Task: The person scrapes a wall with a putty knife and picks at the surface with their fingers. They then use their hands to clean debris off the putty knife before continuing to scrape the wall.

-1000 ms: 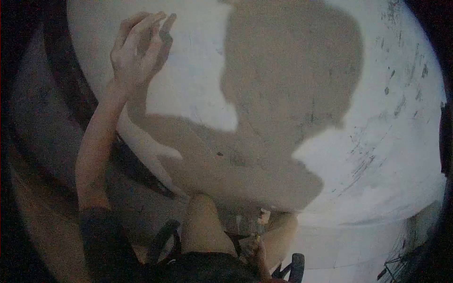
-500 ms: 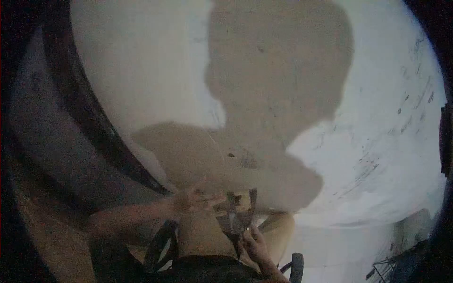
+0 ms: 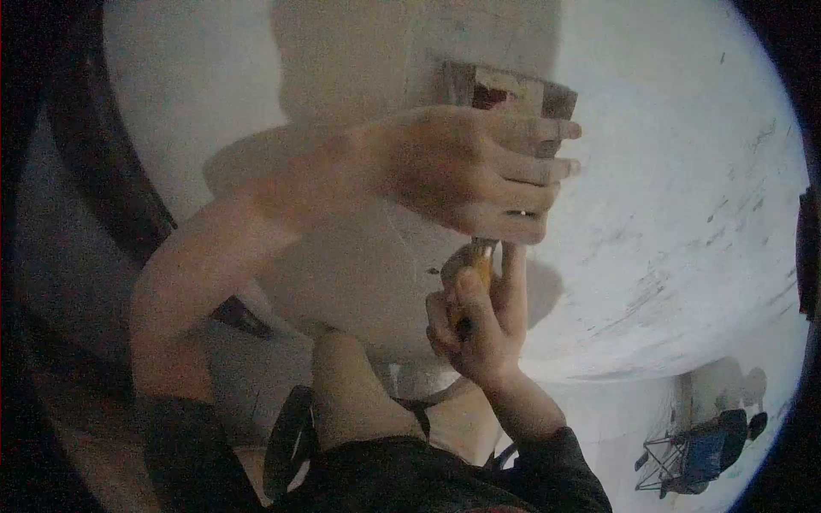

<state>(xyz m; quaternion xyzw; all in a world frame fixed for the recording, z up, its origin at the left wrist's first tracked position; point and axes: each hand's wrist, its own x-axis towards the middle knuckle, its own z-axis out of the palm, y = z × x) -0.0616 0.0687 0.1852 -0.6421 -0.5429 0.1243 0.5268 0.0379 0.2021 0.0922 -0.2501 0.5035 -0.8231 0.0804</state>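
A flat tool like a wide scraper (image 3: 558, 104), with a dark broad blade and a torn pale and reddish label, is held up before the pale wall. Its yellow-brown handle (image 3: 485, 267) points down toward me. My right hand (image 3: 487, 329) is closed round that handle, thumb along its top. Across the blade lies my left hand (image 3: 470, 171), back toward me, its fingers stretched out to the right and slightly apart. A small bright spot shows between its lower fingers. Both palms and much of the blade are hidden.
The pale wall (image 3: 658, 214) fills most of the view, with dark scuffs at right and a large shadow on it. A dark curved band (image 3: 103, 162) runs down the left. A blue thing with a thin frame (image 3: 703, 457) stands at lower right. My legs (image 3: 363, 402) are below.
Both hands have risen from low near my legs to in front of the wall. The scraper has come up with them, and my left hand now lies over its blade.
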